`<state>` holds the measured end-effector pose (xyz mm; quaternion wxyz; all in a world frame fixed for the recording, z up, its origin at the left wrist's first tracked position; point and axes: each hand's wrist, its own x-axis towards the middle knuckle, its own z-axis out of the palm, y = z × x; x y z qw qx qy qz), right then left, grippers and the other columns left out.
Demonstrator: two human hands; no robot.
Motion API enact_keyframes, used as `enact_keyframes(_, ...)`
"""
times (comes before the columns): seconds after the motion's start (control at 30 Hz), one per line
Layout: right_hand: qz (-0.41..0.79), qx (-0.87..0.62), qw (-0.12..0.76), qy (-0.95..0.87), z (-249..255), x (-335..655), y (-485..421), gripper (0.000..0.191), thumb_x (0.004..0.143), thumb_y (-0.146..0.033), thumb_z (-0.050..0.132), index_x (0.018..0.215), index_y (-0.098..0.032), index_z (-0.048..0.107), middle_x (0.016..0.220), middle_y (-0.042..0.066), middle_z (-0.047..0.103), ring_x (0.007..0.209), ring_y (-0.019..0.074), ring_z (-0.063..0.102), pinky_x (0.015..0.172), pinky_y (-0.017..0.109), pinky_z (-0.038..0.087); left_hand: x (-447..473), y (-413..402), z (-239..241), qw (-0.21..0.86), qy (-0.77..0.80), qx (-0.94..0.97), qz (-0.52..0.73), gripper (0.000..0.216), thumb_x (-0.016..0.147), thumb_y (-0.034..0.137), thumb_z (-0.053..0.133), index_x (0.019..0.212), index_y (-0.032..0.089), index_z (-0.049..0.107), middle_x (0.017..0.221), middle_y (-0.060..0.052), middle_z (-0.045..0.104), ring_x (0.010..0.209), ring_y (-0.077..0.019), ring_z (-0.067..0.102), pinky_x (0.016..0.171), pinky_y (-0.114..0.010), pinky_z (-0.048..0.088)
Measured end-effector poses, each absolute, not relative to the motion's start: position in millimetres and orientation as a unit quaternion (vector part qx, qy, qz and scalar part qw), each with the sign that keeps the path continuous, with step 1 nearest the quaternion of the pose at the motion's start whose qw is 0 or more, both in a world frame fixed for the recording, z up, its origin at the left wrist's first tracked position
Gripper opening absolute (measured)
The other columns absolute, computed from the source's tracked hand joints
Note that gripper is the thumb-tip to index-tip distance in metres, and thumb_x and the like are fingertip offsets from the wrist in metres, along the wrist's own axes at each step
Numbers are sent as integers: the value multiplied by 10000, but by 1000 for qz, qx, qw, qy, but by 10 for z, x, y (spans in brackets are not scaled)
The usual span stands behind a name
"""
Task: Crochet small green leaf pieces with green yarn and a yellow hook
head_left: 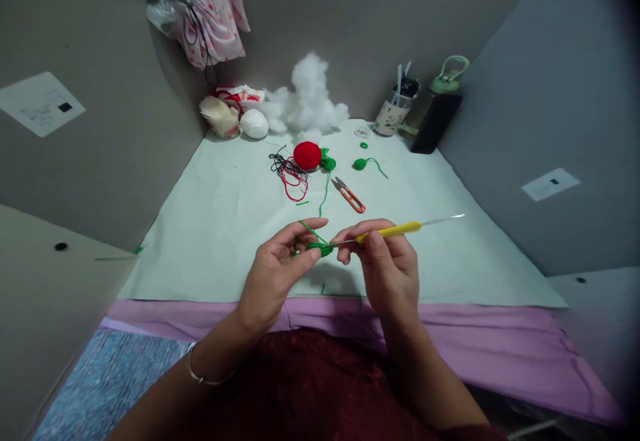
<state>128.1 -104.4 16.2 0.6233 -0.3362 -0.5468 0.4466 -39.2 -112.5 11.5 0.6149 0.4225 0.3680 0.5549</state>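
My left hand (277, 264) pinches a small green crochet piece (323, 249) between thumb and fingers. Green yarn (315, 232) runs over its raised index finger down to the piece. In my right hand (387, 264) is a crochet hook with a yellow handle (400, 229), gripped like a pen. The hook's thin metal tip points left and meets the crochet piece; whether it is through a stitch I cannot tell. Its other metal end sticks out to the right. Beyond my hands, a green strand (324, 196) leads toward a green yarn bundle (327, 161).
Behind my hands lie orange-handled thread snips (350, 194), a red ball (307, 155), loose black and red yarn (291, 169) and a small green piece with a tail (360, 164). White stuffing (313, 98), a white ball (255, 123), a pen cup (393, 116) and a bottle (447, 81) stand at the back.
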Motion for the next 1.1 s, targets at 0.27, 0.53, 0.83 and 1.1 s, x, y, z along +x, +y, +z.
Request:
enact_keyframes(0.27, 195, -333, 562, -731, 125, 1310, -1143, 277, 1042, -149, 521, 1221, -268, 694, 1017, 49, 774, 855, 183, 729, 738, 365, 623, -374, -1171, 137, 519, 418, 479, 571, 319, 875, 189, 788, 1180, 284, 808, 916, -15, 675, 821, -160, 548, 837, -295, 456)
enact_keyframes(0.53, 62, -336, 573, -745, 34, 1288, -1126, 350, 984, -113, 628, 1250, -313, 737, 1048, 55, 763, 929, 214, 725, 751, 386, 618, -387, -1105, 211, 762, 312, 268, 500, 468, 845, 278, 835, 1293, 176, 746, 624, 103, 436, 491, -41, 213, 677, -213, 475)
enact_keyframes(0.83, 382, -349, 626, -583, 87, 1237, -1041, 181, 1028, -310, 600, 1004, -245, 768, 932, 45, 763, 767, 169, 667, 684, 342, 570, -399, -1110, 194, 697, 323, 326, 551, 463, 810, 221, 845, 1266, 241, 764, 901, -1, 627, 865, -142, 554, 848, -258, 440)
enact_keyframes(1.1, 411, -327, 654, -545, 141, 1274, -1065, 173, 1016, -276, 626, 967, -241, 788, 868, 33, 761, 694, 141, 651, 632, 300, 545, -445, -1086, 213, 690, 337, 312, 560, 379, 803, 217, 844, 1180, 236, 811, 879, -1, 623, 812, -127, 518, 803, -246, 414)
